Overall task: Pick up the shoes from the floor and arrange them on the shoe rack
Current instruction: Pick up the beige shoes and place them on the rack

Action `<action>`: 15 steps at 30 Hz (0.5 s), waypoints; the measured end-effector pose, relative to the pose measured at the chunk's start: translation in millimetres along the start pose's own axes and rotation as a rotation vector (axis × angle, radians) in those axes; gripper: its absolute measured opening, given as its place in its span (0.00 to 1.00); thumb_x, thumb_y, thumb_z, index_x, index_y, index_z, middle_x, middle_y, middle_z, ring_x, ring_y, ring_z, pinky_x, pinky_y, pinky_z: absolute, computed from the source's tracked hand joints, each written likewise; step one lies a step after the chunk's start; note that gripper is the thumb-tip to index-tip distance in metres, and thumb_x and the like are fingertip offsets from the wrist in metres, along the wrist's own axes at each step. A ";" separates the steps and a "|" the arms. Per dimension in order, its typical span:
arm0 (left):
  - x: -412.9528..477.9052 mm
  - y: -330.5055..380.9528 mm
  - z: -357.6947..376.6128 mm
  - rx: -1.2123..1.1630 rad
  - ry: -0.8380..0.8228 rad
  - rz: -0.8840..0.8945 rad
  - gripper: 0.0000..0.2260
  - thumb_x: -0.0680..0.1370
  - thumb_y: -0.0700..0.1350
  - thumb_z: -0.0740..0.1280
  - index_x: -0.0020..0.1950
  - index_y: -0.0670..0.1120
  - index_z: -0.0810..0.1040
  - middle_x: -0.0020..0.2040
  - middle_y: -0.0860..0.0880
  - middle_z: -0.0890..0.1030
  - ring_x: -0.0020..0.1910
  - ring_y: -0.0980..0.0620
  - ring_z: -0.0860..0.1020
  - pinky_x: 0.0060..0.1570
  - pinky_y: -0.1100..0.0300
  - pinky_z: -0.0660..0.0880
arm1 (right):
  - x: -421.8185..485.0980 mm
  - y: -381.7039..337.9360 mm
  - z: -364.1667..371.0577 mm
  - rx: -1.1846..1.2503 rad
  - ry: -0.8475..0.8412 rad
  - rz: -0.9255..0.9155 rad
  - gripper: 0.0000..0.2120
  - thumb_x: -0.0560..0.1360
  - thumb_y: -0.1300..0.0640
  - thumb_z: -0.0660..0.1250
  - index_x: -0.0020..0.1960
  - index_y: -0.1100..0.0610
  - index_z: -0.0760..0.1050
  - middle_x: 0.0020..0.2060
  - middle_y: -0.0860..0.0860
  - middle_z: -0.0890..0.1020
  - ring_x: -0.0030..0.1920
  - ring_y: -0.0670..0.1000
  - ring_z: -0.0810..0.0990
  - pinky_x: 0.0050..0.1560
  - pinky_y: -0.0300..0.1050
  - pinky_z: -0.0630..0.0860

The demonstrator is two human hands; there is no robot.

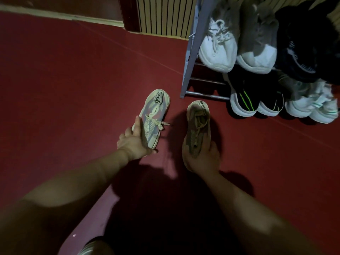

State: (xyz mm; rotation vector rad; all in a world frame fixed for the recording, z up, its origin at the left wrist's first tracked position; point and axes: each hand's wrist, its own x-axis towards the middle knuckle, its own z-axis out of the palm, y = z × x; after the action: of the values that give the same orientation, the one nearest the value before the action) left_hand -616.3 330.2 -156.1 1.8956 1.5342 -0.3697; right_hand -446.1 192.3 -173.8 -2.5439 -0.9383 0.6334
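Observation:
Two beige knit sneakers are in my hands above the red floor (64, 89). My left hand (135, 142) grips the toe end of the left beige sneaker (153, 115), heel pointing away. My right hand (200, 157) wraps the front of the right beige sneaker (197, 122), which lies in shadow. The grey metal shoe rack (191, 52) stands to the upper right, just beyond the right sneaker.
On the rack sit a white laced sneaker (219, 45), a grey-and-white sneaker (257, 43) and dark shoes (309, 43). Below stand black shoes with green stripes (244, 100) and white shoes (312, 105). A slatted wall panel (165, 15) is behind.

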 end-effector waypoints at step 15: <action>-1.6 17.2 3.8 -0.267 0.100 0.038 0.52 0.64 0.58 0.75 0.76 0.59 0.42 0.71 0.40 0.60 0.69 0.37 0.62 0.69 0.48 0.61 | 5.2 22.4 -8.2 0.246 0.023 -0.076 0.51 0.57 0.38 0.64 0.77 0.52 0.54 0.67 0.61 0.67 0.64 0.61 0.69 0.64 0.58 0.69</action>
State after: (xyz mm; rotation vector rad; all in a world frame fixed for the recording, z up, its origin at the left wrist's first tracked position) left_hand -599.8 324.9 -152.5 1.7518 1.5253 -0.0491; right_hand -426.7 178.3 -178.9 -2.2836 -0.8863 0.6526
